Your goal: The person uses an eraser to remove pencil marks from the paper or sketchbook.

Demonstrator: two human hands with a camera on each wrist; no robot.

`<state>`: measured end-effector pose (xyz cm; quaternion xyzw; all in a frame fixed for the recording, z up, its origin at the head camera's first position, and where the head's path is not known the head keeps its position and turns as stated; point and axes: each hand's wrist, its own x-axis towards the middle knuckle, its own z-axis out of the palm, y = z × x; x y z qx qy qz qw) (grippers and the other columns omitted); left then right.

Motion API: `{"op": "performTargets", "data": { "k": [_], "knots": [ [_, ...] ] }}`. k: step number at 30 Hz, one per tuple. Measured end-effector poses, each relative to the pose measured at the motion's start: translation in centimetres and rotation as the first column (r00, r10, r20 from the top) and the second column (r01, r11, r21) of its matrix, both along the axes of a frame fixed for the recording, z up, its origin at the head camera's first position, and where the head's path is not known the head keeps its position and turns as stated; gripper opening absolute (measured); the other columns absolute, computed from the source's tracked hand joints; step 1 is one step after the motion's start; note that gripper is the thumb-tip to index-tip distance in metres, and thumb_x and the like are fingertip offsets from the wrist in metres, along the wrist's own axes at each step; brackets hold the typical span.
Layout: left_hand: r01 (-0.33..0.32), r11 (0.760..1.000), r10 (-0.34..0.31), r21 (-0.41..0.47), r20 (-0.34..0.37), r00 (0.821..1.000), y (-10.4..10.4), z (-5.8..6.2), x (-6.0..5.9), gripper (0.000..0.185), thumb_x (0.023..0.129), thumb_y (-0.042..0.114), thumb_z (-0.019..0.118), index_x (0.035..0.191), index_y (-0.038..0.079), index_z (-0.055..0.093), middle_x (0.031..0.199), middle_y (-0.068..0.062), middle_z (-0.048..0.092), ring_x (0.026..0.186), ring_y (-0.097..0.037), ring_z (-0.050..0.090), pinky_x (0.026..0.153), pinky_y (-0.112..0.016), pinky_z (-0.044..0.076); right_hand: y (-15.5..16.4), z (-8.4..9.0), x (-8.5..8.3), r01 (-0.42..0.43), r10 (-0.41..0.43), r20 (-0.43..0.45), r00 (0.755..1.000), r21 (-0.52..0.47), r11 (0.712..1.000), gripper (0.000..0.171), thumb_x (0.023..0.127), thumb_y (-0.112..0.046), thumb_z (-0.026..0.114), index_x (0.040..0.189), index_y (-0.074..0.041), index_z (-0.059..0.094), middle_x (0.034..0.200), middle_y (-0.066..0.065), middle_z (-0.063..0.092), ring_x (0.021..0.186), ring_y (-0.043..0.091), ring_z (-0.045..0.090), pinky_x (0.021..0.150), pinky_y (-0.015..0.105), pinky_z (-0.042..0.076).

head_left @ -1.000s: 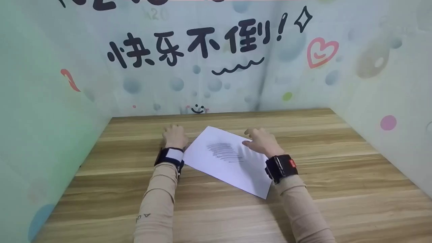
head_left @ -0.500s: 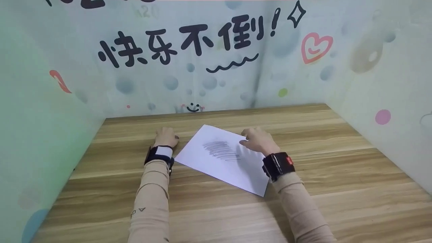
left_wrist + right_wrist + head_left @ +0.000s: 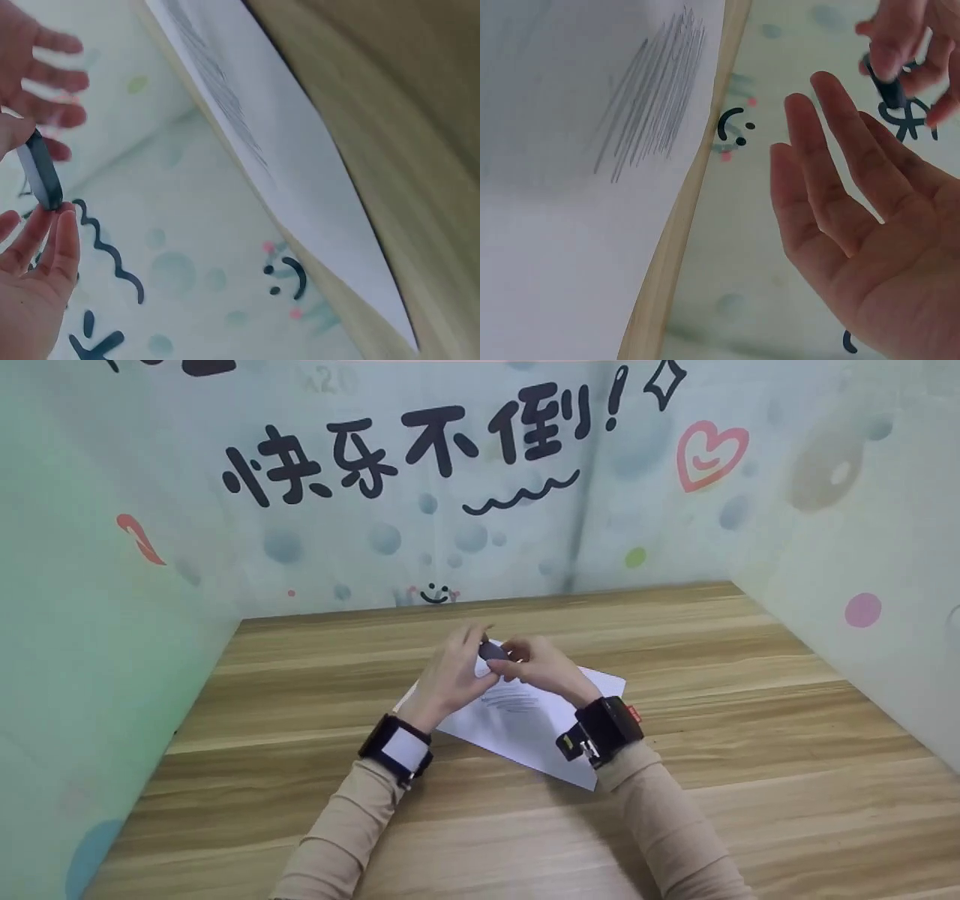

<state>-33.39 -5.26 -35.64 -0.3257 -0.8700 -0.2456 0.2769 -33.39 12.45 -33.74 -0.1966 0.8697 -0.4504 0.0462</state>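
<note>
Both hands meet over the upper part of a white sheet of paper (image 3: 525, 735) in the head view. Between them is a small dark grey oblong block (image 3: 493, 651), tilted and raised above the sheet. My left hand (image 3: 454, 671) pinches one end with its fingertips, as the left wrist view of the block (image 3: 40, 171) shows. The right hand (image 3: 551, 664) has its thumb against the other end, its index finger close behind. In the right wrist view, that hand's other fingers (image 3: 832, 165) are extended and apart. Grey pencil-like scribble (image 3: 510, 697) marks the sheet below the hands.
The paper lies askew on a wood-grain table (image 3: 300, 675). Printed walls enclose the left, right and back; the back wall (image 3: 337, 562) carries black characters and bubbles. Each wrist wears a black strap, the left one (image 3: 397, 748) with a white patch.
From beside the paper's left edge, my left hand has moved right and over the sheet, bringing the dark block into plain sight. The right hand has shifted left to meet it.
</note>
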Motion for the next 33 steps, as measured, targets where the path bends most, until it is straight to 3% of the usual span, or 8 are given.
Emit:
{"op": "performTargets", "data": {
  "k": [3, 6, 8, 13, 17, 22, 27, 33],
  "knots": [
    [-0.030, 0.998, 0.033, -0.057, 0.043, 0.999, 0.4, -0.4, 0.4, 0.059, 0.080, 0.021, 0.071, 0.129, -0.003, 0.047, 0.117, -0.017, 0.057, 0.107, -0.029, 0.057, 0.095, -0.039, 0.050, -0.5, -0.4, 0.0, 0.017, -0.018, -0.024, 1.000, -0.018, 1.000, 0.022, 0.090, -0.016, 0.061, 0.100, 0.004, 0.065, 0.081, 0.008, 0.067, 0.070, 0.013, 0.059, 0.060, 0.020, 0.044],
    [-0.089, 0.976, 0.133, -0.197, 0.224, 0.965, 0.2, -0.9, 0.2, 0.069, 0.085, 0.032, 0.066, 0.137, -0.005, 0.040, 0.131, -0.021, 0.050, 0.121, -0.035, 0.050, 0.104, -0.044, 0.043, -0.2, -0.8, -0.2, 0.052, -0.053, -0.023, 0.998, -0.038, 0.998, 0.019, 0.090, -0.010, 0.057, 0.098, 0.006, 0.064, 0.082, 0.014, 0.070, 0.065, 0.009, 0.060, 0.056, 0.018, 0.044],
    [-0.112, 0.944, 0.231, -0.311, 0.377, 0.897, -0.4, -1.1, 0.1, 0.078, 0.085, 0.040, 0.065, 0.142, -0.005, 0.035, 0.143, -0.024, 0.041, 0.134, -0.040, 0.038, 0.111, -0.050, 0.035, 0.1, -1.0, -0.4, 0.072, -0.073, -0.015, 0.997, -0.042, 0.996, 0.019, 0.091, -0.010, 0.056, 0.099, 0.006, 0.063, 0.087, 0.020, 0.071, 0.064, 0.009, 0.062, 0.056, 0.018, 0.046],
    [-0.064, 0.851, 0.421, -0.522, 0.604, 0.677, -2.5, -1.2, 0.2, 0.094, 0.079, 0.057, 0.063, 0.146, -0.003, 0.032, 0.157, -0.024, 0.019, 0.145, -0.044, 0.013, 0.114, -0.062, 0.021, 0.7, -1.1, -0.7, 0.082, -0.082, 0.003, 0.997, -0.049, 0.995, 0.024, 0.092, -0.011, 0.053, 0.105, 0.008, 0.061, 0.087, 0.022, 0.071, 0.062, 0.008, 0.060, 0.057, 0.019, 0.046],
    [0.006, 0.804, 0.471, -0.595, 0.643, 0.604, -2.4, -0.5, 1.7, 0.091, 0.083, 0.055, 0.060, 0.148, 0.000, 0.028, 0.159, -0.020, 0.015, 0.147, -0.039, 0.012, 0.119, -0.049, 0.021, 1.2, -1.0, -0.9, 0.089, -0.087, 0.023, 0.996, -0.071, 0.994, 0.027, 0.093, -0.012, 0.052, 0.112, 0.006, 0.057, 0.079, 0.012, 0.071, 0.061, 0.006, 0.056, 0.060, 0.022, 0.048],
    [0.063, 0.762, 0.462, -0.645, 0.609, 0.644, -0.5, -0.1, 4.0, 0.089, 0.084, 0.055, 0.059, 0.146, -0.003, 0.031, 0.157, -0.021, 0.019, 0.146, -0.039, 0.018, 0.118, -0.046, 0.024, 2.1, -0.7, -1.0, 0.123, -0.115, 0.064, 0.991, -0.125, 0.984, 0.027, 0.095, -0.014, 0.050, 0.114, 0.005, 0.054, 0.069, -0.002, 0.064, 0.059, 0.006, 0.054, 0.058, 0.020, 0.047],
    [0.028, 0.742, 0.486, -0.670, 0.566, 0.666, 0.8, -0.1, 5.3, 0.083, 0.084, 0.057, 0.059, 0.138, -0.004, 0.045, 0.155, -0.023, 0.024, 0.140, -0.039, 0.033, 0.114, -0.045, 0.033, 2.9, -1.0, -1.2, 0.158, -0.144, 0.094, 0.985, -0.166, 0.973, 0.022, 0.097, -0.017, 0.050, 0.106, 0.003, 0.052, 0.062, -0.005, 0.057, 0.056, 0.006, 0.050, 0.054, 0.018, 0.043],
    [-0.023, 0.768, 0.495, -0.640, 0.571, 0.655, 0.8, -0.8, 4.7, 0.099, 0.083, 0.066, 0.054, 0.149, -0.002, 0.024, 0.160, -0.017, 0.010, 0.149, -0.035, 0.007, 0.118, -0.052, 0.022, 2.2, -2.2, -1.3, 0.062, -0.063, 0.003, 0.998, 0.091, 0.994, 0.018, 0.092, -0.020, 0.059, 0.092, -0.002, 0.059, 0.059, -0.003, 0.057, 0.053, 0.008, 0.049, 0.050, 0.018, 0.039]
  ]
}}
